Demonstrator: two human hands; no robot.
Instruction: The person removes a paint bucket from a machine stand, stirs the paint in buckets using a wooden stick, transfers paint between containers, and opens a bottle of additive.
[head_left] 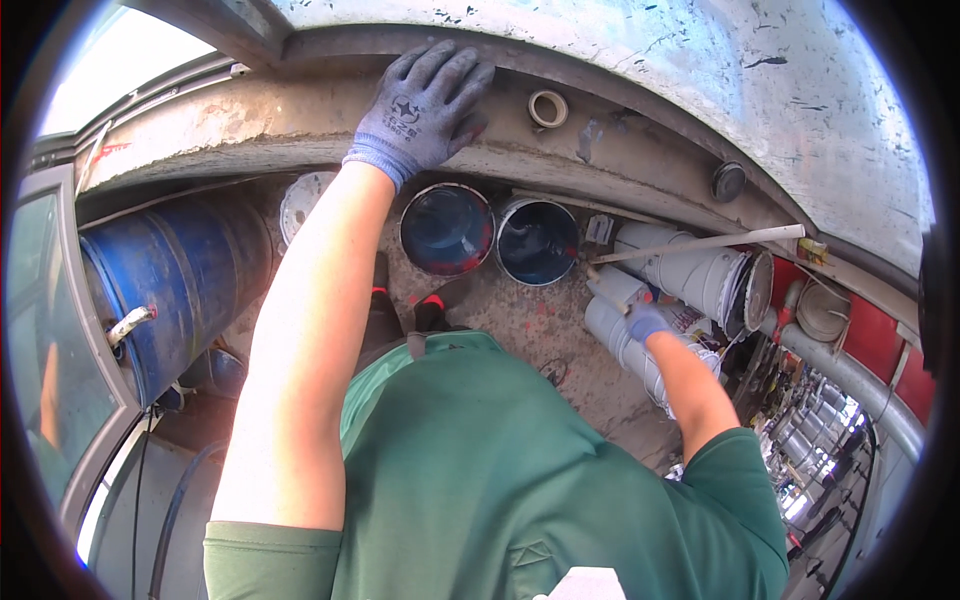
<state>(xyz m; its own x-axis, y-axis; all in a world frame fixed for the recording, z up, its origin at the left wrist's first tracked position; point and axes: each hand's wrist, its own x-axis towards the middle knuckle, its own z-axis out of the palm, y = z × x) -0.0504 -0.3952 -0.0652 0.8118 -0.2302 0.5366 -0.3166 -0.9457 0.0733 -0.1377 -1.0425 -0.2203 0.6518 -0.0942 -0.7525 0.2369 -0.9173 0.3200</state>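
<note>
Hands wide apart here: at upper centre, the left hand (425,105) lies fingers-out on the concrete ledge (300,115), a dark star-like emblem with small lettering on its glove back. Over at right of centre, the right hand (648,322) is curled around a pale tool (617,286), its exact kind too small to tell, just above a white bucket (630,350) lying tipped, with print too small to read. Two open pails (450,265) stand dark-insided at centre; blue drum (180,285) at left; tape roll (534,108) on the ledge.
</note>
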